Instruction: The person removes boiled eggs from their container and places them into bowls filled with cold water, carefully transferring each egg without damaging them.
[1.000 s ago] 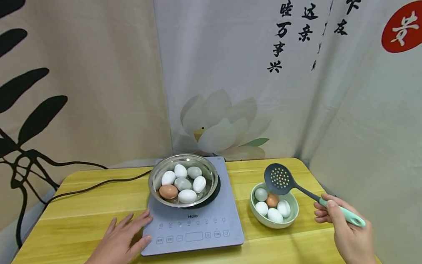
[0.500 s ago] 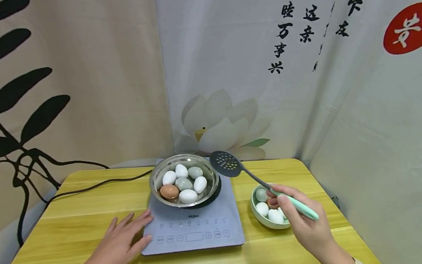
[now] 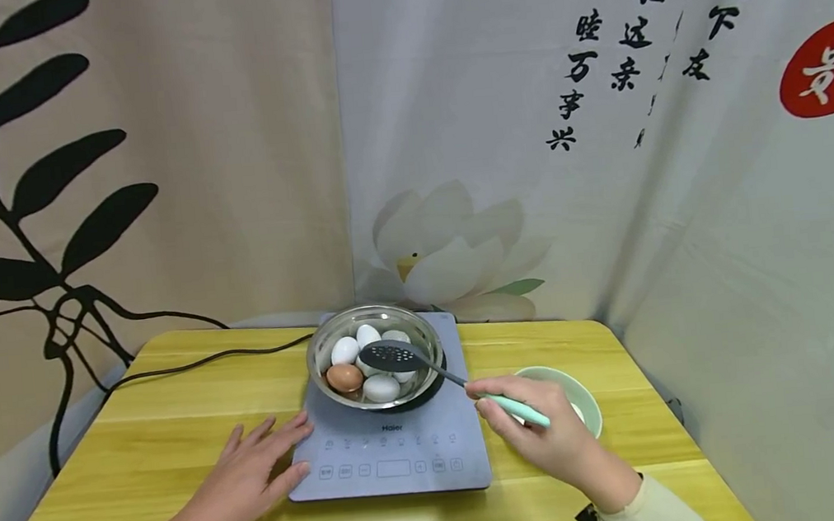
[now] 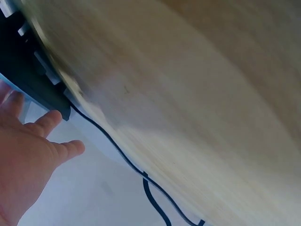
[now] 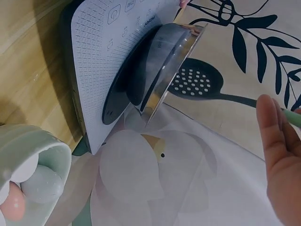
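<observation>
My right hand (image 3: 539, 423) grips the mint-green handle of a slotted skimmer (image 3: 388, 357). Its dark perforated head is over the steel bowl (image 3: 427, 379), overlapping several white and greenish eggs there; a brown egg (image 3: 344, 377) shows at the left. In the right wrist view the skimmer head (image 5: 197, 80) is at the bowl's rim. That bowl stands on a grey-blue induction cooker (image 3: 399, 481). My left hand (image 3: 246, 478) lies with spread fingers touching the cooker's left edge. In the left wrist view, the left hand (image 4: 28, 150) is beside the cooker's dark underside (image 4: 33, 70).
A pale green bowl (image 3: 573, 387) stands right of the cooker, partly behind my right hand; eggs (image 5: 40, 183) lie in it. A black cord (image 3: 209, 357) runs leftward from the cooker over the wooden table (image 3: 177, 414). Printed curtains (image 3: 450, 125) hang close behind.
My right hand has carried the skimmer leftward from above the green bowl to over the steel bowl. The left hand keeps its place on the cooker's edge; the head view has shifted slightly.
</observation>
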{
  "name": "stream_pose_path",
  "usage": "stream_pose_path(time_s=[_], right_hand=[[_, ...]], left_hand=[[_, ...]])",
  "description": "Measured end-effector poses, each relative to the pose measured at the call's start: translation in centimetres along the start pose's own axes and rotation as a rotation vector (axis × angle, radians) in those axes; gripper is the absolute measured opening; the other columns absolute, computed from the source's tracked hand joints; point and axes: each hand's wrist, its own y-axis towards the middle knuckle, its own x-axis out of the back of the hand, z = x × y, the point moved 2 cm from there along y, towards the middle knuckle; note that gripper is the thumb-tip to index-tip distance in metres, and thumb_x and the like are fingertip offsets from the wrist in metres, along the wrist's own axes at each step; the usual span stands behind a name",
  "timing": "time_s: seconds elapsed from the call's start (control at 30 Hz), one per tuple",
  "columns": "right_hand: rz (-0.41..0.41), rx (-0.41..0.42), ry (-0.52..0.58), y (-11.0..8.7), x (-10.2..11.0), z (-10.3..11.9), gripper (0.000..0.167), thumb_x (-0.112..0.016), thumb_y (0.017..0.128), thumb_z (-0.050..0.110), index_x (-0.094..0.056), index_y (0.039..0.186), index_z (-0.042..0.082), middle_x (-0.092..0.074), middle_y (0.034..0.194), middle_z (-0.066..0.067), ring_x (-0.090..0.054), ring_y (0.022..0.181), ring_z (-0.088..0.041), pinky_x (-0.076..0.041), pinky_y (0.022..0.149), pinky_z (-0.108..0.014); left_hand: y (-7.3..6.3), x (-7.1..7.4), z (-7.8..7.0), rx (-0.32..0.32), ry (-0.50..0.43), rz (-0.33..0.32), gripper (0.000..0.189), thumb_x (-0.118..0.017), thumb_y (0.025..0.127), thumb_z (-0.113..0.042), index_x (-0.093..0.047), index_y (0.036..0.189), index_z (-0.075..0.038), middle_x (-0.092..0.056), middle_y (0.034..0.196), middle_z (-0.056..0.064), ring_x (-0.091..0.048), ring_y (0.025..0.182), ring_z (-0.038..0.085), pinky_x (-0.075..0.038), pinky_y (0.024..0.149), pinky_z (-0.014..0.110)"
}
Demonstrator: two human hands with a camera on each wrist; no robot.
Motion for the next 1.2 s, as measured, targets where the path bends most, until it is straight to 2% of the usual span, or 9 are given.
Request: stream_pose_path(time_s=[0.23,0.37,0.53,0.67,0.8,0.93,1.0,1.2], right_hand=[[0.045,0.004,-0.054,0.2,-0.5,0.1,0.023,-0.073,0.097,0.003,-0.079,0.119,0.007,-0.083,0.105,-0.01,-0.08,0.09,-0.017,-0.062,0.082,-0.018],[0.072,-0.027,-0.065,0.2,-0.6,0.1,0.021,-0.073,0.099,0.008,-0.079,0.119,0.01,-0.083,0.104,-0.005,-0.078,0.086,-0.011,-0.06,0.076,-0.015],[0.07,-0.018,-0.012,0.2,-0.5,0.0,0.024,-0.074,0.096,0.003,-0.079,0.119,0.008,-0.083,0.103,-0.008,-0.079,0.087,-0.013,-0.061,0.076,-0.016],[0.061,-0.024,0.094,0.2,-0.5,-0.2,0.029,-0.073,0.091,-0.009,-0.078,0.118,0.002,-0.082,0.1,-0.013,-0.079,0.083,-0.015,-0.063,0.076,-0.019],[0.075,-0.191,0.265,0.0,-0.5,-0.6,0.028,-0.065,0.094,-0.017,-0.076,0.117,-0.005,-0.081,0.098,-0.018,-0.079,0.082,-0.016,-0.067,0.074,-0.028],[0.054,-0.388,0.391,-0.2,-0.5,-1.3,0.024,-0.056,0.102,-0.013,-0.074,0.118,-0.011,-0.08,0.099,-0.021,-0.079,0.084,-0.02,-0.069,0.075,-0.038],[0.032,-0.473,0.446,-0.3,-0.5,-1.8,0.023,-0.054,0.105,-0.008,-0.072,0.119,-0.013,-0.082,0.1,-0.015,-0.079,0.084,-0.02,-0.069,0.077,-0.041],[-0.073,-0.754,0.578,-1.0,-1.0,-4.0,0.038,-0.051,0.114,0.018,-0.066,0.127,-0.015,-0.08,0.105,-0.025,-0.079,0.084,-0.018,-0.069,0.077,-0.04]], left_hand=[[0.1,0.1,0.1,-0.001,0.007,0.003,0.054,-0.064,0.104,-0.056,-0.062,0.151,-0.03,-0.054,0.164,-0.005,-0.051,0.147,0.051,-0.026,0.117,0.083],[0.1,0.1,0.1,0.002,0.006,0.01,0.055,-0.064,0.103,-0.057,-0.062,0.151,-0.03,-0.055,0.164,-0.005,-0.051,0.147,0.052,-0.026,0.117,0.083],[0.2,0.0,0.2,0.012,-0.004,0.019,0.056,-0.063,0.104,-0.059,-0.061,0.152,-0.03,-0.053,0.164,-0.006,-0.049,0.148,0.051,-0.024,0.119,0.082],[0.3,0.0,0.3,0.003,0.0,0.011,0.056,-0.063,0.104,-0.058,-0.061,0.152,-0.031,-0.054,0.164,-0.005,-0.05,0.147,0.052,-0.024,0.118,0.083],[0.3,0.1,0.1,0.0,0.007,0.011,0.055,-0.063,0.104,-0.058,-0.062,0.152,-0.031,-0.054,0.164,-0.005,-0.05,0.147,0.052,-0.025,0.118,0.083],[0.2,0.1,-0.1,0.007,0.006,0.024,0.055,-0.063,0.103,-0.057,-0.062,0.151,-0.03,-0.054,0.164,-0.005,-0.051,0.147,0.051,-0.026,0.117,0.083],[0.2,0.1,-0.1,0.01,0.004,0.025,0.055,-0.064,0.103,-0.057,-0.063,0.151,-0.03,-0.055,0.164,-0.006,-0.051,0.147,0.051,-0.026,0.117,0.083],[0.1,0.0,-0.1,0.012,0.011,0.019,0.054,-0.064,0.103,-0.057,-0.063,0.15,-0.029,-0.054,0.164,-0.005,-0.051,0.147,0.05,-0.026,0.118,0.083]])
